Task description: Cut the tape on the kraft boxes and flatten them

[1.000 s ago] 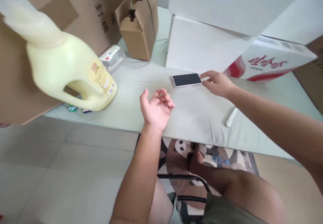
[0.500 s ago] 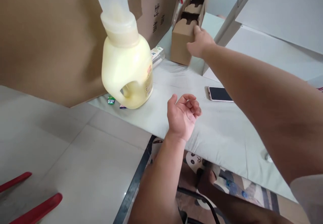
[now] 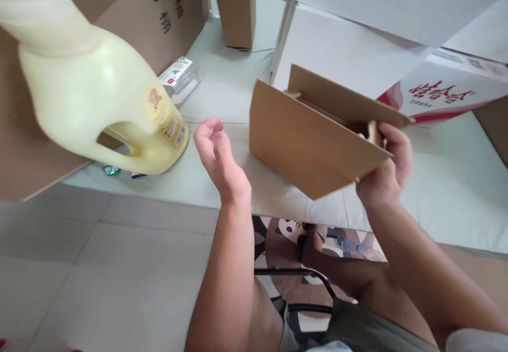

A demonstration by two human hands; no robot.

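A brown cardboard box [image 3: 309, 145] with raised top flaps is tilted above the table, its near long side facing me. My right hand [image 3: 384, 174] grips its right end, with fingertips hooked over the cut edge. What may be inside cannot be seen. My left hand [image 3: 224, 164] is raised just left of the box, empty, with its fingers loosely curled and apart. A large pale yellow jug [image 3: 115, 87] with a moulded handle stands farther left. Nothing touches my left hand.
A second brown box [image 3: 236, 18] stands at the back. A clear plastic pack [image 3: 180, 79] lies behind the jug. White cartons [image 3: 337, 45] rise at the back right, and a big cardboard carton [image 3: 138, 18] at the left. Small wrappers [image 3: 112, 170] lie near the table's edge.
My right hand has brought one brown box from the back toward me and to the right. My left hand has turned and its fingers point upward. The view has shifted right.
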